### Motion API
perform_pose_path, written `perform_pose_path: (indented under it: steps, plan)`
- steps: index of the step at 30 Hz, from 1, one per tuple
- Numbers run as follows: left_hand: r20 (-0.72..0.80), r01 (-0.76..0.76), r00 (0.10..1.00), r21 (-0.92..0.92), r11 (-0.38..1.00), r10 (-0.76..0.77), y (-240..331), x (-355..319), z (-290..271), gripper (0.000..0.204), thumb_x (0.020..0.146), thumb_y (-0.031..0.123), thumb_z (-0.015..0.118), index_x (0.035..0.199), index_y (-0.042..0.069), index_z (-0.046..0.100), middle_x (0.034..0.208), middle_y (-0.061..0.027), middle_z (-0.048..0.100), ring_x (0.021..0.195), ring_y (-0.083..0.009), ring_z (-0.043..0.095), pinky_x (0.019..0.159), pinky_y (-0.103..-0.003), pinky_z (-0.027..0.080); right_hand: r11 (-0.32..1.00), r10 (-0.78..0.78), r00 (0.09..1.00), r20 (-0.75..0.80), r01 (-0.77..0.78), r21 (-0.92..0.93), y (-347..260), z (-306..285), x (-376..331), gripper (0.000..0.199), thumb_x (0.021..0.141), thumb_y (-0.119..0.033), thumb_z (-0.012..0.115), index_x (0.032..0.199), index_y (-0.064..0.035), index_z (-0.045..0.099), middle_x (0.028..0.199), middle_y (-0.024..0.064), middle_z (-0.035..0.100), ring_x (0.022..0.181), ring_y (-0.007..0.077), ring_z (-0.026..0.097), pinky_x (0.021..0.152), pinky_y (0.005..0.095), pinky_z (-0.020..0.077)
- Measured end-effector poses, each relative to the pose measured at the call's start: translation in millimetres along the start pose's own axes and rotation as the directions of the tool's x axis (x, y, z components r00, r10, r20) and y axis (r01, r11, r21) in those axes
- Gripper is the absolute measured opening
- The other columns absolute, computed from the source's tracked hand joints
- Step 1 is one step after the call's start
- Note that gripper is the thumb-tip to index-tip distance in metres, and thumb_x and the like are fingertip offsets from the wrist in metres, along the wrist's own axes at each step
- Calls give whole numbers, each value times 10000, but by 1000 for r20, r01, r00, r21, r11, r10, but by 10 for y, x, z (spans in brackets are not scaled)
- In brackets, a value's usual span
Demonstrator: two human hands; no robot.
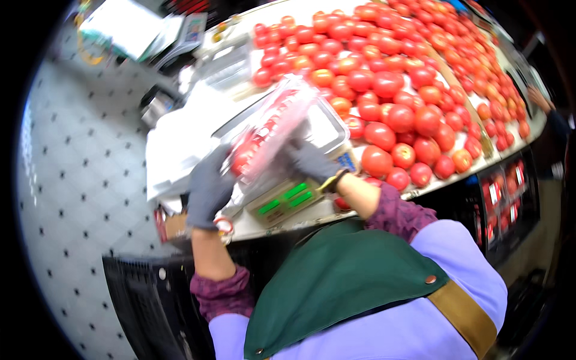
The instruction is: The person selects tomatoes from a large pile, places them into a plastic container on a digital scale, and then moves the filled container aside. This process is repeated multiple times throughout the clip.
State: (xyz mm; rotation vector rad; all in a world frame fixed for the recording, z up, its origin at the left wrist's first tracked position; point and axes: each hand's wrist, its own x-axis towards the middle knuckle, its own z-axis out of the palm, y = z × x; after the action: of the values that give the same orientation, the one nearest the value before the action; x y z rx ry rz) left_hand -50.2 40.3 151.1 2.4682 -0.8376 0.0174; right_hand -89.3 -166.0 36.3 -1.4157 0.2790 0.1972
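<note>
Both hands gloved grey. Left hand curled around the near end of a clear tomato pack, fingers closed on it. Right hand gripped its right side. Pack was tilted, held just over the scale. Scale sat on a white counter. Beyond: loose tomatoes heaped across the table. Tiled floor at left.
</note>
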Motion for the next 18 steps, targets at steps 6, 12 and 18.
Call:
perform_pose_path:
  steps: [6,12,18]
  plan:
    - [193,320,947,-645,694,-258,-343,184,114,387,891,208,574,1177,-52,575,1030,-136,655,973,-212,592,893,-319,449,780,-67,998,21,39,625,108,-224,-393,320,794,-52,515,1108,2,547,922,77,628,749,144,620,628,273,518]
    - [518,645,750,-434,629,-412,-863,652,801,335,858,379,624,1037,97,595,890,2,587,777,-113,526,634,-274,418,602,-107,994,-12,74,795,-195,-258,-744,515,847,-238,664,1280,-21,488,1152,67,613,1053,164,588,926,295,465]
    - [317,277,947,-737,617,-47,355,311,762,536,767,103,582,1267,-25,436,1171,-123,528,967,-183,542,802,-286,462,606,-60,981,-183,182,774,-40,-916,-868,371,830,-240,633,1110,2,601,1052,78,638,972,156,600,869,283,475]
